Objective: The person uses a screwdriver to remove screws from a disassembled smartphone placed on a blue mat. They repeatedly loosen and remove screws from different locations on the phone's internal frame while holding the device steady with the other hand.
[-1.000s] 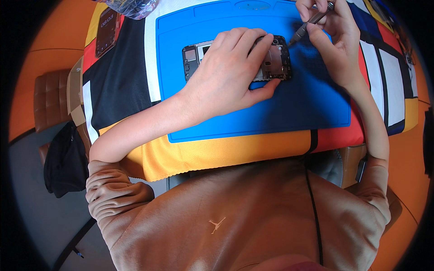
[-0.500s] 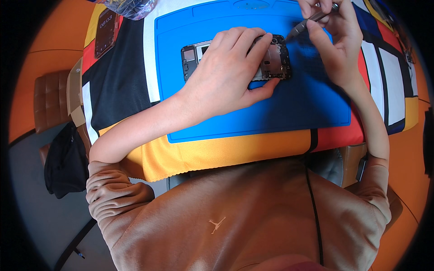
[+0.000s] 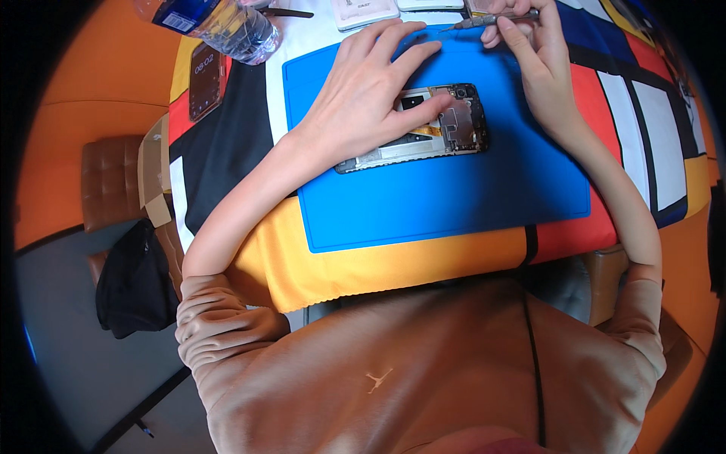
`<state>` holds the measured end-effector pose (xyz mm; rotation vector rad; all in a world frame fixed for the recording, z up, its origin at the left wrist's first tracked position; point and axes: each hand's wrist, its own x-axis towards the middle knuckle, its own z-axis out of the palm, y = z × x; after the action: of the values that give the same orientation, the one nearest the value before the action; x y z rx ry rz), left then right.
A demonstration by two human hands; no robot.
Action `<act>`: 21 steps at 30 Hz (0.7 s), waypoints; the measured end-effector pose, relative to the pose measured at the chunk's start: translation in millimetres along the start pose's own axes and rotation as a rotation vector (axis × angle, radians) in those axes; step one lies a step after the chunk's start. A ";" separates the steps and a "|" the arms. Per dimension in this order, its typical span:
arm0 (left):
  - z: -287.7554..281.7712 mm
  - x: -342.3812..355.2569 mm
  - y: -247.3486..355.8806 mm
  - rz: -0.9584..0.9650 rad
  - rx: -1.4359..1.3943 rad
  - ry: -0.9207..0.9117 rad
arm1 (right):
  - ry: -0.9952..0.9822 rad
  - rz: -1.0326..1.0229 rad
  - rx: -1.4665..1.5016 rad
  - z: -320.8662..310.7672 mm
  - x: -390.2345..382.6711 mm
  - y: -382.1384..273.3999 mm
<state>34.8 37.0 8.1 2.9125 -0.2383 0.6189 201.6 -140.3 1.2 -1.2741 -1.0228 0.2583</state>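
The left hand (image 3: 367, 94), fingers spread, is nearer, over the phone (image 3: 455, 132) on the mat (image 3: 454, 204), its long axis nearly 9-to-3; from the right hand (image 3: 538, 64), pinching a tool (image 3: 475, 23), it lies toward 8 o'clock.

Top (image 3: 454, 363): brown, lower centre
Sleeves (image 3: 227, 327): brown, bunched folds
Emblem (image 3: 379, 380): small pale figure
Cord (image 3: 538, 371): thin, black, lower right
Left hand (image 3: 367, 91), right hand (image 3: 541, 64): bare

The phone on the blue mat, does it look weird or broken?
Yes, a bit odd: the phone on the blue mat has no cover on its upper side, so its inside parts show. I can't tell if it's broken; the left hand hides some of it.
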 end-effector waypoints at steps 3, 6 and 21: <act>7.4 -0.8 -5.7 0.020 0.031 -0.033 | -0.029 0.044 -0.033 0.0 -2.3 -1.7; 11.1 -2.3 -7.2 0.015 -0.031 -0.084 | -0.064 0.003 -0.049 1.4 -2.0 -0.6; 0.7 -2.4 -11.4 -0.129 -0.155 0.107 | 0.127 0.021 -0.002 3.7 -8.0 -18.0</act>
<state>35.0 48.3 5.2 2.7114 -0.0810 0.6987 187.9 -149.1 12.8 -1.2878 -0.9016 0.1899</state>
